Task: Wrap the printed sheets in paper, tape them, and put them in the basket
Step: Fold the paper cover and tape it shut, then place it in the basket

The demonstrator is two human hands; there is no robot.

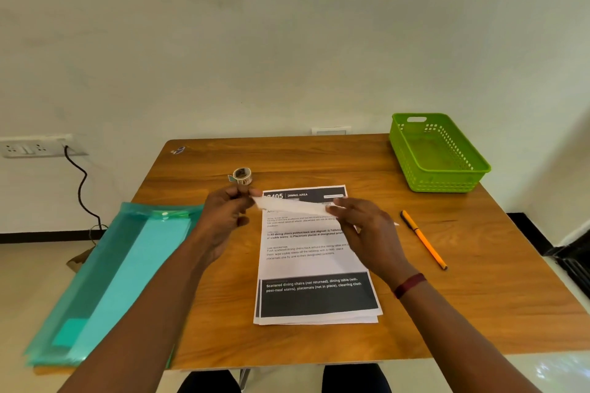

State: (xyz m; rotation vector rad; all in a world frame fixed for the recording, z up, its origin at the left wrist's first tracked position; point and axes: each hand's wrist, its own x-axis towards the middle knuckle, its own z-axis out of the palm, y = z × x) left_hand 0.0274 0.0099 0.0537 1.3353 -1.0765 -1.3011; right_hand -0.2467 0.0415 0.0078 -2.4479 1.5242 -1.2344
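1. Pale wall formed the background, and a wooden table (479,296) stood against it.
2. Printed sheets (316,265) lay in a flat stack at the middle of the table, text side up. A dark header band ran along the far edge and a dark block sat toward the near edge.
3. A narrow white paper strip (293,205) was held above the far end of the stack. It ran across the stack's width and sloped slightly down to the right.
4. The left hand (223,217) pinched the left end of the strip between thumb and fingertips, with the fingers curled.
5. The right hand (367,233) pinched the strip toward its right end between thumb and forefinger. The other fingers were loosely spread. A dark red wristband (409,285) sat on that wrist.
6. A tape roll (242,176) rested on the table just beyond the left hand, apart from the sheets.
7. A green basket (412,149) sat at the far right corner of the table, well apart from the stack.
8. An orange pen (423,239) lay between the stack and the table's right edge.
9. A teal folder (111,280) lay at the left, overhanging the table's left edge.
10. A wall socket (35,146) with a black cable (81,188) was mounted on the wall to the left.
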